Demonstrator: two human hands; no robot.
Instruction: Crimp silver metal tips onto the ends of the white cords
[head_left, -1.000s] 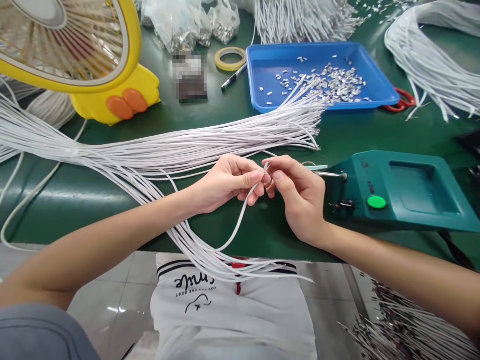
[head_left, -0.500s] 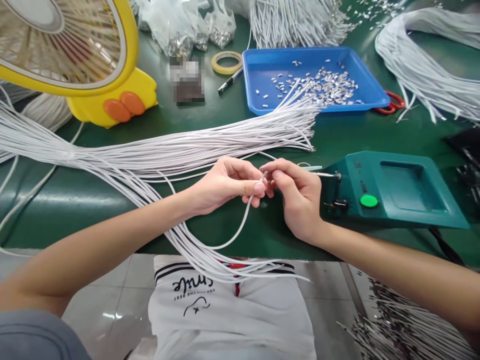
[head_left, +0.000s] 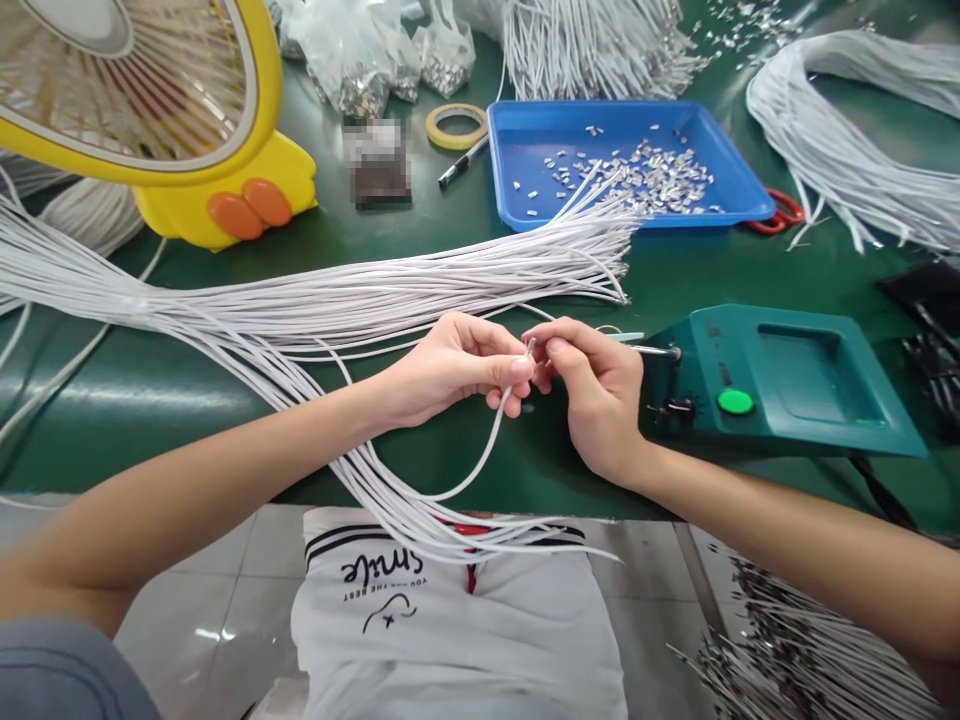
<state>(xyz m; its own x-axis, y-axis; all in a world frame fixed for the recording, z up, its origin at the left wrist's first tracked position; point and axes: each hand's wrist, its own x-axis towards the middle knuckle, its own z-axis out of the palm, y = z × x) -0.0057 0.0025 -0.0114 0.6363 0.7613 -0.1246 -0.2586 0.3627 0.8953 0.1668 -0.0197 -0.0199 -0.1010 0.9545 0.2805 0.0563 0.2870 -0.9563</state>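
My left hand pinches the end of a single white cord that loops down off the table edge toward my lap. My right hand is closed too, its thumb and forefinger pinched at the cord's tip, where a small silvery metal clip shows between the two hands. Both hands meet just left of a teal machine with a green button. A thick bundle of white cords lies across the green table behind my hands.
A blue tray with several metal clips sits at the back. Around it are a yellow fan, a tape roll, a pen, red scissors, bags of clips and more cord bundles.
The hands have stayed together at the cord tip, with only small finger movements. The view has shifted slightly.
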